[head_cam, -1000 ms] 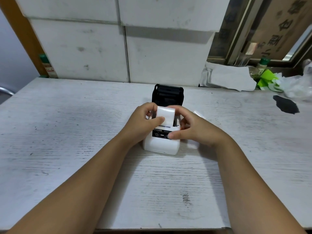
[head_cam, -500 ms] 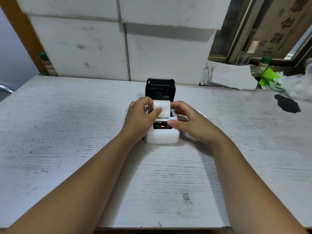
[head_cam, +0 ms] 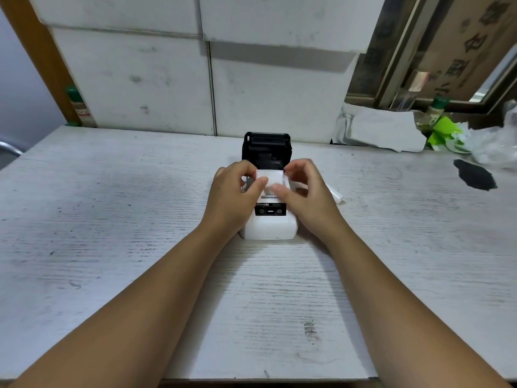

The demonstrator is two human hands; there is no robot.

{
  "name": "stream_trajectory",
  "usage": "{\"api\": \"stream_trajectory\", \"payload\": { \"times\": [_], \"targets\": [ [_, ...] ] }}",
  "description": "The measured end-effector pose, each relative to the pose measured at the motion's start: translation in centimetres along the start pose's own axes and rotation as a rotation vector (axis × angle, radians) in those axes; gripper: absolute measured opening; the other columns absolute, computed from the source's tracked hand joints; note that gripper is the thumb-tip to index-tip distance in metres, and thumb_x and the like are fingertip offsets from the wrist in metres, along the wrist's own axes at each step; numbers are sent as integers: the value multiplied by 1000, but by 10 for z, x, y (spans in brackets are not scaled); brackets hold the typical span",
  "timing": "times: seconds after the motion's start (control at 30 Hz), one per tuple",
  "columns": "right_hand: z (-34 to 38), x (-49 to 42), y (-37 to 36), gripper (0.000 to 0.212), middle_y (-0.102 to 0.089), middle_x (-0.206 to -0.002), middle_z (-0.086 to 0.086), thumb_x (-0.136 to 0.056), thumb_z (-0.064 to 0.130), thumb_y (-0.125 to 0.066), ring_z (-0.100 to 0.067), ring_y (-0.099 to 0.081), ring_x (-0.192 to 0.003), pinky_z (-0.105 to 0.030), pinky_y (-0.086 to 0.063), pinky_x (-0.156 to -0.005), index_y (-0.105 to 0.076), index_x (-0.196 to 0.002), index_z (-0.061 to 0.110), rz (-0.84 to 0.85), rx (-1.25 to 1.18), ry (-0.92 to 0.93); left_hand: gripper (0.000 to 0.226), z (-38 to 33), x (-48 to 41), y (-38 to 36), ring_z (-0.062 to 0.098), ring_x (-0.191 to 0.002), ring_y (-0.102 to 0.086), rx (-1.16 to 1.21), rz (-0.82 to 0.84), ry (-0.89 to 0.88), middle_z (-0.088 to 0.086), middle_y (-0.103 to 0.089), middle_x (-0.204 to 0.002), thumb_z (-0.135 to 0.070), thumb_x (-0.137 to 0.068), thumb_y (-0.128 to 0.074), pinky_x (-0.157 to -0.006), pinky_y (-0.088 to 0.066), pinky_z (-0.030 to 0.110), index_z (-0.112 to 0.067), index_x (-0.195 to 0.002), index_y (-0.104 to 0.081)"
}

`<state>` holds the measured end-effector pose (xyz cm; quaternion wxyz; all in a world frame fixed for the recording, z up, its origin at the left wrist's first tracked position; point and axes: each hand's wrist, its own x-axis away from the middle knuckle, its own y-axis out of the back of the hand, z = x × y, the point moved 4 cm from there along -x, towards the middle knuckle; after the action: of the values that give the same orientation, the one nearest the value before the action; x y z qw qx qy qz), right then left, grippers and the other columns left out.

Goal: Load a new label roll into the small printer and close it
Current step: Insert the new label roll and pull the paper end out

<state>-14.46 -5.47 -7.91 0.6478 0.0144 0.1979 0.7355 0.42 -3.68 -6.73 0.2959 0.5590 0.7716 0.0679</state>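
Note:
A small white printer [head_cam: 270, 228] stands in the middle of the table, its black lid [head_cam: 266, 148] tipped open toward the wall. A white label roll [head_cam: 270, 177] sits in the open bay, its paper end lying toward me. My left hand [head_cam: 234, 197] grips the roll from the left, thumb pressed on the paper. My right hand [head_cam: 306, 196] holds it from the right, thumb on the paper's front edge. The printer's black control strip [head_cam: 270, 210] shows below my thumbs. The bay's inside is hidden by the roll and my fingers.
The white-grained wooden table [head_cam: 112, 219] reaches to white wall boxes behind. A white strip [head_cam: 335, 195] lies just right of my right hand. At the back right lie crumpled white paper [head_cam: 383, 130], green wrapping [head_cam: 443, 133], a bottle [head_cam: 435, 110] and a black patch [head_cam: 474, 177].
My right thumb has shifted from the printer's front panel up onto the paper end. The roll sits lower in the bay, and the view has tilted slightly.

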Motion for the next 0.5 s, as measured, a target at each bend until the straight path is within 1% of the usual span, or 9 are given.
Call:
{"api": "stream_trajectory", "payload": {
  "times": [0.07, 0.1, 0.17, 0.2, 0.27, 0.33, 0.4, 0.43, 0.5],
  "targets": [
    [8, -6, -1, 25, -52, -122, -3, -84, 41, -65, -15, -52, -116, -35, -45, -99, -48, -102, 36, -201, -21, 5, 11, 1, -1, 0, 14, -82, -45, -5, 7, -13, -18, -47, -71, -23, -86, -61, -64, -33, 11, -13, -81, -58],
    [12, -11, -1, 26, -50, -128, -4, -89, 40, -61, -15, -49, -120, -36, -43, -103, -49, -111, 34, -249, -50, -7, 11, 2, -2, -1, 13, -84, -45, -10, 14, -24, -17, -50, -72, -23, -87, -60, -65, -33, 11, -14, -80, -57],
    [19, -21, -5, 41, -44, -143, -2, -96, 42, -49, -13, -42, -132, -31, -36, -107, -42, -135, 31, -227, -131, -48, 12, 3, -3, -2, 14, -86, -45, -25, 30, -55, -14, -54, -76, -23, -87, -59, -66, -33, 11, -15, -79, -55],
    [22, -26, -8, 47, -40, -149, -1, -97, 44, -44, -10, -38, -135, -28, -32, -106, -36, -142, 32, -190, -169, -70, 12, 4, -3, -3, 15, -87, -46, -36, 33, -68, -11, -56, -78, -23, -87, -58, -67, -34, 13, -15, -79, -56],
    [25, -32, -13, 48, -36, -153, 4, -99, 46, -37, -2, -34, -131, -23, -27, -102, -32, -146, 34, -147, -230, -100, 12, 5, -3, -3, 18, -90, -46, -62, 31, -94, -4, -60, -82, -22, -87, -57, -68, -36, 19, -13, -79, -56],
    [26, -36, -15, 45, -41, -149, 6, -101, 44, -34, 0, -35, -127, -19, -26, -98, -39, -143, 31, -166, -248, -100, 13, 4, -2, -2, 21, -93, -46, -112, 16, -149, 1, -63, -84, -24, -87, -56, -71, -35, 24, -12, -80, -57],
    [25, -38, -15, 39, -51, -139, 7, -101, 43, -34, -2, -42, -122, -18, -31, -97, -50, -134, 28, -185, -234, -72, 18, 0, -1, -1, 24, -93, -46, -208, -12, -267, 1, -65, -86, -27, -84, -53, -73, -32, 22, -11, -80, -60],
    [24, -38, -15, 36, -57, -131, 8, -102, 42, -34, -5, -48, -119, -21, -36, -99, -56, -126, 28, -187, -228, -52, 20, -2, 0, -1, 25, -91, -46, -267, -38, -332, 1, -65, -88, -29, -82, -53, -74, -30, 20, -11, -78, -61],
    [20, -37, -15, 30, -66, -109, 6, -102, 40, -36, -13, -60, -108, -33, -47, -99, -64, -102, 30, -191, -221, -16, 16, -6, 2, 2, 24, -91, -43, -347, -131, -428, 4, -63, -95, -26, -80, -56, -75, -34, 22, -12, -75, -63]
  ]
}}
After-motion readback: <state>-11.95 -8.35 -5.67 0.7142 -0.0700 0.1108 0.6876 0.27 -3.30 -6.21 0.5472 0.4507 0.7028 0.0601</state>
